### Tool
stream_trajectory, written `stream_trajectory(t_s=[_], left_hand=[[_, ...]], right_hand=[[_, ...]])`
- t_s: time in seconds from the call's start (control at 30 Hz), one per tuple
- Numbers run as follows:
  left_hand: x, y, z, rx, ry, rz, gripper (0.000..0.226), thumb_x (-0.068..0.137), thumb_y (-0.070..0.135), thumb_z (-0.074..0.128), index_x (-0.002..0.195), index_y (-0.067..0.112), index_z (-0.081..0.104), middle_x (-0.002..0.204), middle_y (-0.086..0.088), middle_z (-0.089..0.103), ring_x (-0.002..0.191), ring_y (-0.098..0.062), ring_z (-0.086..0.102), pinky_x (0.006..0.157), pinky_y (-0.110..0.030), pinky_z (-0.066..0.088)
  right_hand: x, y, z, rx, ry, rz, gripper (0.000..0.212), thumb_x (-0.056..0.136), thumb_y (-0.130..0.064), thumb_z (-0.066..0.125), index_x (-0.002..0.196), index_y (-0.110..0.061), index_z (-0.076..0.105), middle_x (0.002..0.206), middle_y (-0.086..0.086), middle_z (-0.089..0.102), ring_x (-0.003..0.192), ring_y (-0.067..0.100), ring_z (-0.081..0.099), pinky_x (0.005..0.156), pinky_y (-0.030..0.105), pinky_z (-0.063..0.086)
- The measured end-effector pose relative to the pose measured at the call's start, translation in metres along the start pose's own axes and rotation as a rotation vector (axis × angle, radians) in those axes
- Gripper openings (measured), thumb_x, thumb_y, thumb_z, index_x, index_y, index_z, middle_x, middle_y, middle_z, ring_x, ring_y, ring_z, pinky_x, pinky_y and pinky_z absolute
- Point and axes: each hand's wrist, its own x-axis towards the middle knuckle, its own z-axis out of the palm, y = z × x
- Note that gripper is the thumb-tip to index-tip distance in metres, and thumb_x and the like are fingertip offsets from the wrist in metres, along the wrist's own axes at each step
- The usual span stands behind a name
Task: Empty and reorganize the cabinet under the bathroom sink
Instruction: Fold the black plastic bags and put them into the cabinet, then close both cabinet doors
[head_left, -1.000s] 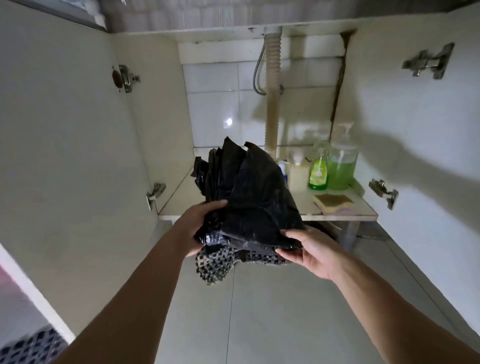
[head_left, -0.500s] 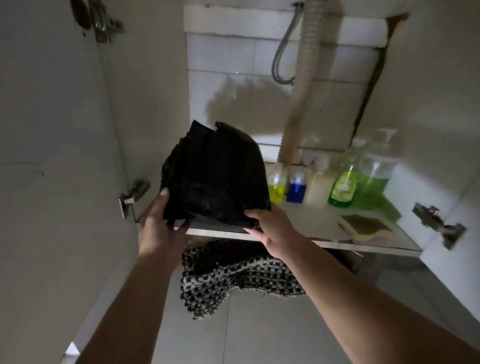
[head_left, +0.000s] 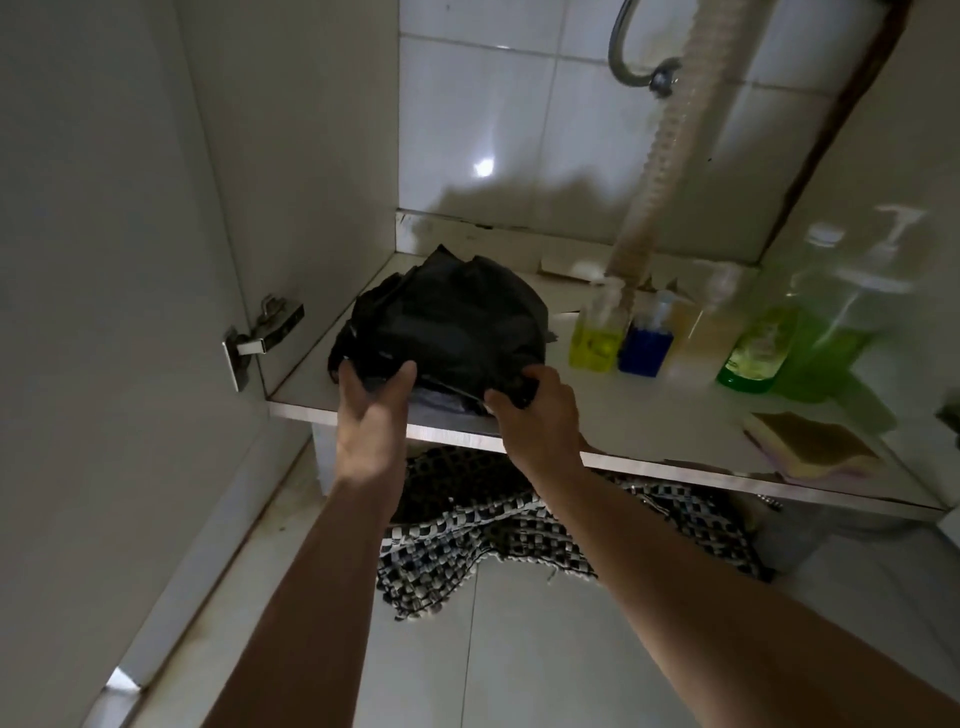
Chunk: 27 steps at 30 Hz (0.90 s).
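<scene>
A crumpled bundle of black plastic bags rests on the left part of the cabinet floor. My left hand grips its front left edge and my right hand pinches its front right edge. To the right on the same shelf stand a small yellow bottle, a small blue bottle, a pale bottle, a green dish-soap bottle and a larger green pump bottle. A sponge lies near the front right edge.
A ribbed drain hose and a metal hose hang down in front of the tiled back wall. A black-and-white woven mat lies on the floor tiles below the shelf. The open left door carries a hinge.
Both hands carried the black bag bundle forward and down onto the cabinet floor at the left. The view has moved closer into the cabinet.
</scene>
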Motion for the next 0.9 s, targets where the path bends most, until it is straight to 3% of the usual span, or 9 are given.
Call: stream_trajectory(t_s=[0.07,0.13,0.2,0.23,0.3,0.37,0.53,0.7,0.9], left_hand=[[0.003,0.000,-0.002,0.097,-0.011,0.039,0.055,0.097,0.023,0.052,0.147,0.022,0.029,0.145,-0.002,0.043,0.129,-0.016,0.044,0.101,-0.025,0.041],[0.006,-0.006,-0.002,0.105,-0.052,0.011,0.052,0.099,0.015,0.046,0.147,0.006,0.029,0.150,-0.008,0.037,0.123,-0.004,0.037,0.079,0.007,0.031],[0.006,-0.009,-0.001,0.018,-0.062,-0.089,0.049,0.099,0.010,0.044,0.145,0.000,0.031,0.151,-0.012,0.034,0.120,-0.003,0.032,0.072,0.014,0.023],[0.005,-0.011,-0.002,0.006,-0.080,-0.106,0.051,0.099,0.012,0.046,0.147,0.004,0.030,0.152,-0.012,0.033,0.125,-0.005,0.034,0.086,0.008,0.026],[0.001,-0.011,-0.005,0.032,-0.122,-0.131,0.063,0.095,0.020,0.055,0.151,0.019,0.025,0.157,-0.005,0.026,0.141,-0.018,0.030,0.112,-0.026,0.029],[-0.002,-0.011,-0.006,-0.001,-0.130,-0.200,0.074,0.091,0.030,0.061,0.151,0.029,0.020,0.159,0.000,0.021,0.144,-0.024,0.025,0.117,-0.044,0.024],[-0.016,-0.005,0.000,0.145,-0.129,-0.155,0.068,0.089,0.037,0.062,0.148,0.030,0.029,0.155,0.000,0.030,0.139,-0.023,0.035,0.114,-0.046,0.030],[-0.041,0.012,0.003,0.505,-0.219,-0.074,0.049,0.089,0.037,0.063,0.134,0.024,0.051,0.144,-0.006,0.044,0.127,-0.027,0.047,0.108,-0.047,0.039],[-0.096,0.076,-0.011,0.878,-0.380,0.084,0.049,0.090,0.038,0.061,0.132,0.015,0.052,0.141,-0.009,0.048,0.124,-0.027,0.051,0.108,-0.042,0.039]], right_hand=[[0.005,-0.010,0.010,-0.029,-0.049,0.000,0.052,0.084,-0.028,0.066,0.129,-0.010,0.046,0.127,0.015,0.049,0.112,0.030,0.052,0.085,0.028,0.041],[0.008,-0.020,0.016,-0.108,-0.120,-0.025,0.051,0.087,-0.023,0.060,0.133,-0.011,0.042,0.132,0.014,0.045,0.119,0.031,0.048,0.083,0.026,0.035],[0.015,-0.024,0.019,-0.181,-0.221,-0.014,0.053,0.090,-0.019,0.054,0.139,-0.011,0.034,0.139,0.016,0.037,0.125,0.031,0.042,0.090,0.027,0.036],[0.018,-0.026,0.019,-0.193,-0.260,0.006,0.056,0.090,-0.018,0.053,0.141,-0.010,0.030,0.142,0.016,0.034,0.126,0.032,0.040,0.096,0.030,0.037],[0.023,-0.026,0.018,-0.196,-0.288,0.047,0.061,0.088,-0.019,0.054,0.143,-0.012,0.028,0.143,0.017,0.033,0.126,0.034,0.040,0.104,0.037,0.039],[0.019,-0.023,0.012,-0.181,-0.275,0.043,0.062,0.083,-0.023,0.055,0.140,-0.016,0.032,0.139,0.016,0.039,0.121,0.035,0.044,0.101,0.044,0.044],[-0.025,-0.004,-0.019,-0.155,-0.259,-0.078,0.060,0.075,-0.026,0.060,0.132,-0.024,0.039,0.128,0.003,0.046,0.115,0.027,0.053,0.098,0.044,0.046],[-0.088,0.014,-0.078,-0.191,-0.417,-0.066,0.064,0.087,-0.013,0.059,0.141,-0.025,0.028,0.142,0.000,0.031,0.118,0.017,0.052,0.081,0.019,0.045],[-0.138,-0.014,-0.145,-0.412,-0.491,-0.070,0.057,0.088,-0.024,0.058,0.139,-0.018,0.033,0.141,0.008,0.035,0.121,0.019,0.050,0.097,0.033,0.047]])
